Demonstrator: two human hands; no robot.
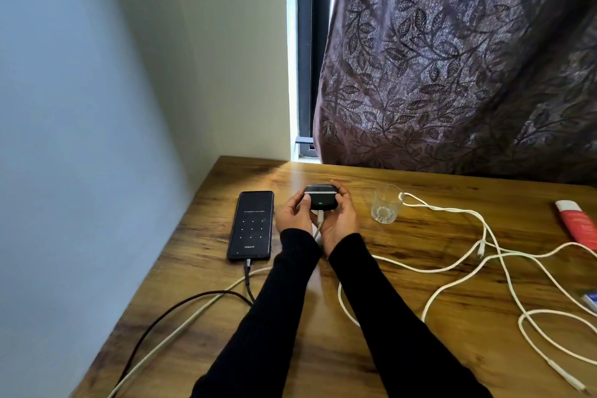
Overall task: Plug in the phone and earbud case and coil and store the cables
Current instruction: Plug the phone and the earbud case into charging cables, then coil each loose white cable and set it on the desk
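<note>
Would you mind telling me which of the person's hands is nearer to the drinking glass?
Right. The right hand holds the earbud case just left of the glass; the left hand grips the case's far side, beside the phone.

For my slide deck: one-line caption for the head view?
Both hands hold a plugged-in earbud case beside a charging phone.

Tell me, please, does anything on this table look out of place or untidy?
Yes. One white cable's end hangs over the rim of the drinking glass, an odd place for it. More white cables sprawl loose and crossed on the table, not coiled.
</note>
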